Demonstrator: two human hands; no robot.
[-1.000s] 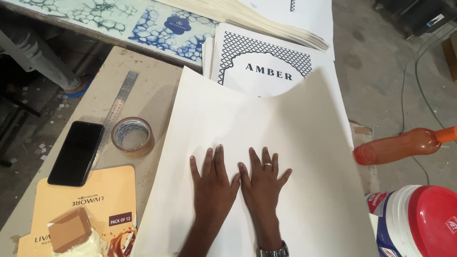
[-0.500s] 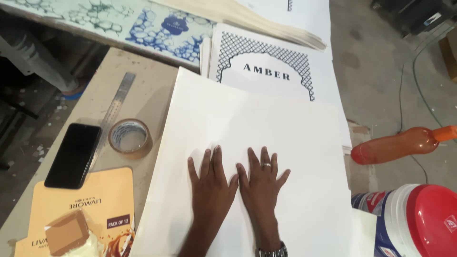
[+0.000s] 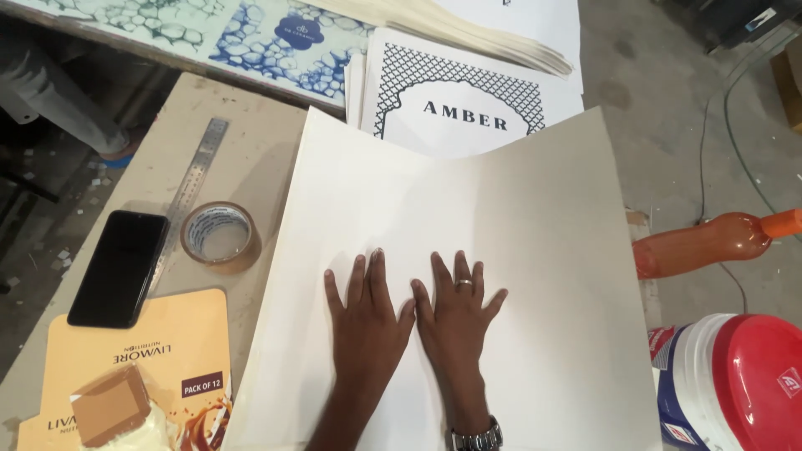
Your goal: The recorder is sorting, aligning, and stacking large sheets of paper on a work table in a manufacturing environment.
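A large white sheet of paper (image 3: 468, 217) lies on the worktable, its far edge curling up slightly. My left hand (image 3: 368, 321) and my right hand (image 3: 455, 317) rest flat on it side by side, palms down, fingers spread, thumbs almost touching. A ring is on my right hand and a metal watch (image 3: 476, 438) on that wrist. Neither hand holds anything.
Left of the sheet lie a roll of brown tape (image 3: 220, 235), a steel ruler (image 3: 194, 188), a black phone (image 3: 119, 267) and an orange carton flat (image 3: 154, 359) with a small cardboard box (image 3: 113, 405). Printed patterned sheets (image 3: 455, 104) lie beyond. An orange bottle (image 3: 706, 244) and red-lidded tub (image 3: 735, 384) sit right.
Both hands stay flat on the sheet in the same pose. The view has shifted slightly; the sheet's far right edge has lifted a little again.
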